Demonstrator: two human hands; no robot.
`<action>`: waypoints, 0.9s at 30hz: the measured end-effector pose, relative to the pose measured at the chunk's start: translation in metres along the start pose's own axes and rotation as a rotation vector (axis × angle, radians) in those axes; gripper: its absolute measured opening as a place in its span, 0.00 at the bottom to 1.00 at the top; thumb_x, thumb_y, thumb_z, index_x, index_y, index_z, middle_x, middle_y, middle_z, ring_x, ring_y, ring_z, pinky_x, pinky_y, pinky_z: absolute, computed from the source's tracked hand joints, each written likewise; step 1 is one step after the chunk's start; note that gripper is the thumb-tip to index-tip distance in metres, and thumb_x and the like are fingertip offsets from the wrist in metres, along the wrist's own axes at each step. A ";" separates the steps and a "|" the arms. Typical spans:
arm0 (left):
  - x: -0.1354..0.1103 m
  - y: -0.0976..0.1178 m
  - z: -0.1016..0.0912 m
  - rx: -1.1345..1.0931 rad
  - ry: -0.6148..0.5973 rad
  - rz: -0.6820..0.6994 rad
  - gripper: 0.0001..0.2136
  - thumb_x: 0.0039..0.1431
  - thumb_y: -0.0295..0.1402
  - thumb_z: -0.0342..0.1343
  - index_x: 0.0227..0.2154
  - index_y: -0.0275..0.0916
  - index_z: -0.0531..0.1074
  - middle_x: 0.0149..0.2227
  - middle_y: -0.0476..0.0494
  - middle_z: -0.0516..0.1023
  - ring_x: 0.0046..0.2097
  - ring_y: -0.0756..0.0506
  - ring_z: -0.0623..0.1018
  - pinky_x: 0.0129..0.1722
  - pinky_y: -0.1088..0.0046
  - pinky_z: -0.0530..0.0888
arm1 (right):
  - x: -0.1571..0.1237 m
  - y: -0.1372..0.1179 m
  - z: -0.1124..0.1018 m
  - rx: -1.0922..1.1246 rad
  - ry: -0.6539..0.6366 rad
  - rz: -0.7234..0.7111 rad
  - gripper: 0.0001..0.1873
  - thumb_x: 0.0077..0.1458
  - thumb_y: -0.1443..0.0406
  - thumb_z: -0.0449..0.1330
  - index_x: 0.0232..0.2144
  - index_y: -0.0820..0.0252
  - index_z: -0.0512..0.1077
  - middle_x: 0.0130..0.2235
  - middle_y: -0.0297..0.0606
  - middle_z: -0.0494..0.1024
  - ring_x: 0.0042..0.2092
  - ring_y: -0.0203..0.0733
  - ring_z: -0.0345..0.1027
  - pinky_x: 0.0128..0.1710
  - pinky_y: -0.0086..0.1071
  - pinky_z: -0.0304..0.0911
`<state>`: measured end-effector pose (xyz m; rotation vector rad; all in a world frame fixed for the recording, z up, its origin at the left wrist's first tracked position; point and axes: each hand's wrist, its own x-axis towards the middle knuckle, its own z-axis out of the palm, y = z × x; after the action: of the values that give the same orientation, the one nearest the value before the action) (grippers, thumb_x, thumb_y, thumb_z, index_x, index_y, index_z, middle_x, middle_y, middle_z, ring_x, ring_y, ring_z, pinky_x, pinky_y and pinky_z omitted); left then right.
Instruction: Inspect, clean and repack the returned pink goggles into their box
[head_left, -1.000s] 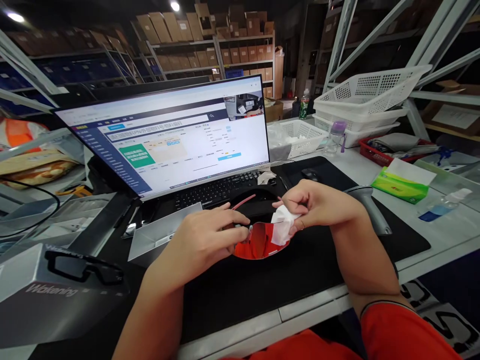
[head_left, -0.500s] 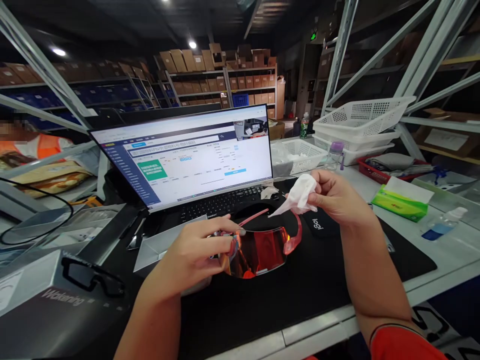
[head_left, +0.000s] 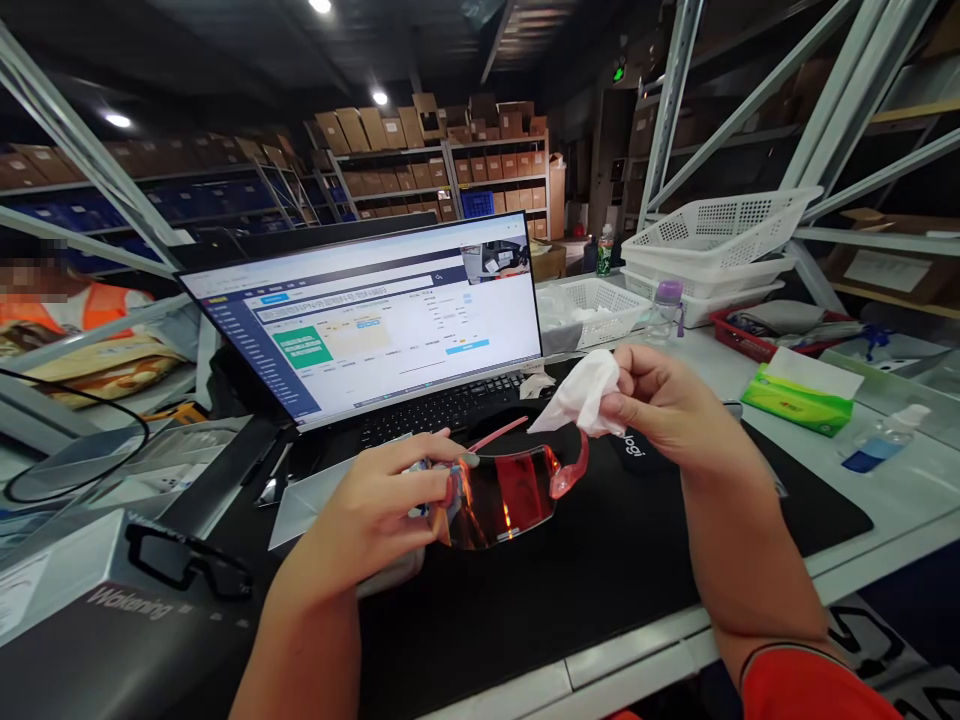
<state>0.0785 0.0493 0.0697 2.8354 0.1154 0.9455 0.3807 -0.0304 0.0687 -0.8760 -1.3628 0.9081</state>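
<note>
A pair of sunglasses (head_left: 499,500) with a red mirrored lens and pinkish-red temples is held over the black desk mat. My left hand (head_left: 397,495) is closed on one end of the frame, thumb below and fingers above. Between the thumb and fingers of my right hand (head_left: 649,400) is a crumpled white tissue (head_left: 579,392). Its lower tip hangs behind the top of the lens, close to the right temple; whether it touches the glasses I cannot tell.
Beyond the glasses are a monitor (head_left: 375,320) and a black keyboard (head_left: 420,410). A grey box (head_left: 112,610) stands at left. To the right lie a green tissue pack (head_left: 799,398), a spray bottle (head_left: 885,440) and stacked white baskets (head_left: 712,235). A person in an orange vest (head_left: 105,305) is at far left.
The sunglasses have shifted slightly left and tilted, so the reflections on the lens differ. My right hand has moved a little left, and the tissue is spread wider.
</note>
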 end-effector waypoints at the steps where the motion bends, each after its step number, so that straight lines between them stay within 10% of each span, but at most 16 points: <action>1: 0.000 0.000 0.001 0.000 -0.006 -0.006 0.06 0.60 0.24 0.60 0.36 0.41 0.76 0.45 0.43 0.80 0.44 0.48 0.81 0.54 0.70 0.77 | -0.001 0.000 0.003 0.030 -0.053 0.027 0.24 0.51 0.55 0.71 0.26 0.56 0.58 0.25 0.28 0.67 0.27 0.32 0.63 0.27 0.26 0.58; 9: 0.002 -0.004 0.006 0.002 -0.111 -0.023 0.08 0.60 0.21 0.57 0.36 0.41 0.77 0.43 0.44 0.80 0.42 0.49 0.80 0.58 0.67 0.75 | 0.000 0.014 0.022 0.271 -0.544 0.267 0.26 0.44 0.64 0.75 0.24 0.58 0.57 0.23 0.24 0.65 0.24 0.27 0.56 0.22 0.22 0.51; 27: 0.002 -0.008 0.010 0.117 -0.018 -0.089 0.08 0.57 0.20 0.57 0.32 0.40 0.74 0.40 0.46 0.78 0.39 0.50 0.78 0.56 0.67 0.75 | 0.012 0.022 0.026 0.187 -0.017 0.240 0.38 0.30 0.63 0.80 0.23 0.55 0.49 0.17 0.18 0.57 0.19 0.24 0.51 0.20 0.23 0.53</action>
<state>0.0864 0.0562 0.0615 2.9160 0.3013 0.9239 0.3539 -0.0109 0.0539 -0.9003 -1.1809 1.2100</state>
